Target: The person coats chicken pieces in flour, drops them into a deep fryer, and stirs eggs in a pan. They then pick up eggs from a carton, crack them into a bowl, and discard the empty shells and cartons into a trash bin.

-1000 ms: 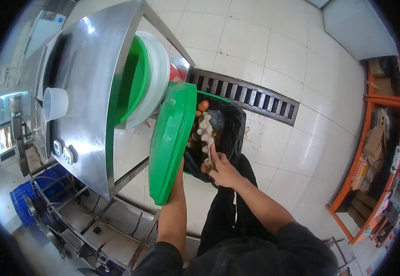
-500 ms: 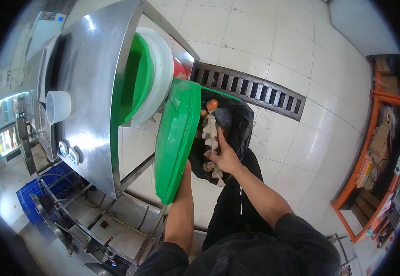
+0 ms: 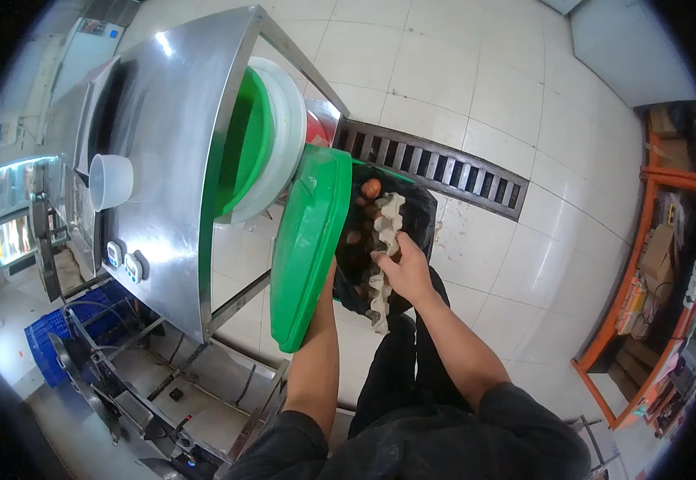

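Observation:
My right hand (image 3: 409, 270) pinches a grey pulp egg tray (image 3: 391, 210) by its right edge, thumb on one face. The tray stands on its side, lengthwise above the mouth of a bin lined with a black bag (image 3: 421, 214). Inside the bag lie brown eggs or eggshells (image 3: 371, 189), partly in shadow. A green bin lid (image 3: 310, 252) is tilted up to the left of the opening. My left wrist (image 3: 326, 302) reaches behind that lid at its lower right edge; the fingers are hidden.
A steel table (image 3: 168, 120) stands at left, bearing a translucent plastic cup (image 3: 111, 182) and two small timers (image 3: 133, 268). Under it are a green basin (image 3: 246, 144) and a white one (image 3: 286, 132). Beyond the bin runs a floor drain grate (image 3: 444, 166). Orange shelving (image 3: 604, 392) is at right.
The right hand and egg tray have shifted slightly right and toward me, and more of the bin's contents shows. The lid remains raised.

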Motion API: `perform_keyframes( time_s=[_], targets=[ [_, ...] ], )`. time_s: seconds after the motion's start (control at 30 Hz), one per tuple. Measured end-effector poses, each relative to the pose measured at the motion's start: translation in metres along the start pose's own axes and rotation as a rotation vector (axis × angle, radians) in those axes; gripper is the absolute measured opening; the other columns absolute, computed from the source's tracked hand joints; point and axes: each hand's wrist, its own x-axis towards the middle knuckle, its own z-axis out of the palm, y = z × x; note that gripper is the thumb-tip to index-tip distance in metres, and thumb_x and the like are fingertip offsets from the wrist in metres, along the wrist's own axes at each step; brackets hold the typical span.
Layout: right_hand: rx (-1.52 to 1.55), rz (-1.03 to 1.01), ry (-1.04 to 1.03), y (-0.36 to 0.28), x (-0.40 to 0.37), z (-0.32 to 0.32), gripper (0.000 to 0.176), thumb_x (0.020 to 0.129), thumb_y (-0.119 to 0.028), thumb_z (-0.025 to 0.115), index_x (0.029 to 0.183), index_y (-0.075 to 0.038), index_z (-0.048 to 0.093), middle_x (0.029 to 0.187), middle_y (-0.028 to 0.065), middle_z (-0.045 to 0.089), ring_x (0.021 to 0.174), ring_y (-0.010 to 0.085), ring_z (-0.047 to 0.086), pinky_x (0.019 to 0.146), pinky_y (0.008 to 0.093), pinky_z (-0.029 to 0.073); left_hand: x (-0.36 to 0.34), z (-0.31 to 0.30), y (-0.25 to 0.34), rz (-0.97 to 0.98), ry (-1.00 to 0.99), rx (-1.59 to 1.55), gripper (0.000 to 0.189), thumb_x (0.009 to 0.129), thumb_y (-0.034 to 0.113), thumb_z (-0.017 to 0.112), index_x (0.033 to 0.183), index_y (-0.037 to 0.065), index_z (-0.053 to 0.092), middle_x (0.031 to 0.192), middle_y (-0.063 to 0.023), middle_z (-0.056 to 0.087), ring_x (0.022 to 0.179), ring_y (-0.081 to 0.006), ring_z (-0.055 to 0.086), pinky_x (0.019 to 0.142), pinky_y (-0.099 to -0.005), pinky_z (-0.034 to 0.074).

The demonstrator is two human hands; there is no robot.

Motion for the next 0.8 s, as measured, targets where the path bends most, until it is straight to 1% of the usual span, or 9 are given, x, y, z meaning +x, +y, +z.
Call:
perform_keyframes(
  time_s=[0.13, 0.23, 0.27, 0.33, 0.37, 0.5, 0.63, 0.7, 0.8],
  targets=[
    [0.004, 0.068, -0.063, -0.013, 0.016, -0.009, 0.038, 0.085, -0.024, 0.078, 0.106, 0.002, 0.061, 0.098, 0.0240, 0.068, 0.091, 0.0412, 0.067, 0.080, 0.0437, 0.051, 0.007, -0.017, 0.003, 0.243, 0.087, 0.200, 0.027, 0.097, 0.019, 0.063, 0.116, 0.001, 0.071, 0.109, -0.0244, 0.070, 0.099, -0.0437, 0.066, 0.087, -0.0506, 0.052],
    [0.062, 0.042, -0.095, -0.008, 0.000, -0.007, 0.037, 0.085, -0.019, 0.080, 0.109, 0.002, 0.061, 0.083, 0.0103, 0.067, 0.072, 0.0156, 0.061, 0.069, 0.0319, 0.051, 0.010, -0.019, 0.000, 0.164, -0.066, 0.255, 0.027, 0.097, 0.019, 0.063, 0.116, 0.001, 0.071, 0.109, -0.0243, 0.070, 0.099, -0.0435, 0.066, 0.086, -0.0508, 0.052],
    [0.056, 0.021, -0.092, -0.009, 0.010, -0.010, 0.037, 0.085, -0.019, 0.080, 0.109, 0.002, 0.061, 0.083, 0.0103, 0.067, 0.072, 0.0156, 0.061, 0.069, 0.0319, 0.051, 0.011, -0.020, 0.000, 0.150, -0.092, 0.259, 0.027, 0.097, 0.018, 0.062, 0.116, 0.001, 0.071, 0.109, -0.0242, 0.070, 0.099, -0.0434, 0.066, 0.085, -0.0508, 0.052],
    [0.150, 0.131, -0.136, -0.002, -0.002, -0.009, 0.039, 0.084, -0.022, 0.080, 0.109, 0.001, 0.062, 0.092, 0.0196, 0.070, 0.083, 0.0325, 0.069, 0.077, 0.0390, 0.053, 0.012, -0.022, -0.001, 0.084, -0.191, 0.298, 0.027, 0.097, 0.018, 0.062, 0.117, 0.002, 0.071, 0.109, -0.0242, 0.070, 0.098, -0.0432, 0.066, 0.084, -0.0509, 0.052],
    [0.034, 0.129, -0.144, 0.013, -0.001, -0.009, 0.038, 0.085, -0.020, 0.080, 0.111, 0.001, 0.062, 0.090, 0.0153, 0.070, 0.079, 0.0236, 0.067, 0.075, 0.0362, 0.053, 0.013, -0.024, 0.001, 0.059, -0.236, 0.307, 0.027, 0.097, 0.018, 0.062, 0.117, 0.002, 0.071, 0.109, -0.0241, 0.070, 0.098, -0.0432, 0.066, 0.084, -0.0510, 0.052],
    [0.157, 0.227, -0.139, 0.000, -0.008, -0.023, 0.035, 0.086, -0.020, 0.079, 0.111, -0.001, 0.063, 0.091, 0.0090, 0.069, 0.081, 0.0154, 0.064, 0.074, 0.0321, 0.051, 0.016, -0.027, 0.002, -0.057, -0.401, 0.352, 0.027, 0.097, 0.018, 0.062, 0.117, 0.002, 0.071, 0.108, -0.0239, 0.070, 0.098, -0.0429, 0.066, 0.082, -0.0512, 0.052],
    [0.314, 0.208, -0.132, 0.018, -0.012, -0.028, 0.035, 0.088, -0.010, 0.076, 0.118, 0.001, 0.061, 0.103, 0.0092, 0.070, 0.092, 0.0146, 0.066, 0.083, 0.0307, 0.052, 0.026, -0.010, 0.048, -0.042, -0.306, 0.180, 0.034, 0.095, 0.024, 0.066, 0.120, 0.002, 0.069, 0.114, -0.0255, 0.069, 0.103, -0.0428, 0.065, 0.088, -0.0523, 0.051],
    [0.309, 0.221, -0.133, 0.011, -0.020, -0.035, 0.036, 0.088, -0.009, 0.076, 0.119, 0.001, 0.060, 0.106, 0.0097, 0.071, 0.095, 0.0151, 0.066, 0.085, 0.0307, 0.052, 0.038, -0.003, 0.060, -0.237, -0.473, 0.106, 0.042, 0.090, 0.033, 0.071, 0.119, 0.002, 0.069, 0.119, -0.0254, 0.067, 0.110, -0.0417, 0.063, 0.096, -0.0527, 0.048],
    [0.240, 0.212, -0.144, 0.037, -0.019, -0.041, 0.040, 0.089, -0.007, 0.076, 0.123, 0.003, 0.058, 0.111, 0.0110, 0.071, 0.101, 0.0165, 0.067, 0.089, 0.0315, 0.052, 0.050, 0.046, 0.053, -0.083, -0.140, 0.096, 0.054, 0.084, 0.039, 0.078, 0.122, 0.002, 0.068, 0.126, -0.0228, 0.066, 0.117, -0.0417, 0.061, 0.105, -0.0518, 0.044]
  ],
)
